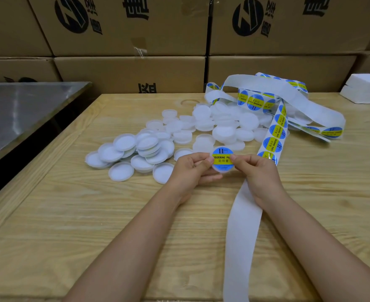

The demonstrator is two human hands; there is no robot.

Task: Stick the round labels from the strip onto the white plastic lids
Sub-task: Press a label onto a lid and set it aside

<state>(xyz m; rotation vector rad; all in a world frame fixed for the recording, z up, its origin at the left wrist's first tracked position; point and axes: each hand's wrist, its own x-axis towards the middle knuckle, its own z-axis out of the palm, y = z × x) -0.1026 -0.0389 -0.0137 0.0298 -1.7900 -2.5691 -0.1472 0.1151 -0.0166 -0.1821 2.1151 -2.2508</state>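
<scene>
Both hands hold one white plastic lid (222, 169) above the wooden table. A round blue and yellow label (222, 159) lies on its top. My left hand (191, 168) grips the lid's left side, thumb on the label's edge. My right hand (257, 171) pinches the right side, thumb on the label. The label strip (275, 136) runs from a tangled heap at the back right down under my right hand, and its bare backing (241, 232) trails to the table's near edge. A pile of several bare white lids (149, 147) lies beyond my hands.
The wooden table (92, 225) spreads around my arms. A steel table (16, 112) stands to the left across a dark gap. Cardboard boxes (136, 29) are stacked along the back. White foam blocks (367, 88) sit at the far right.
</scene>
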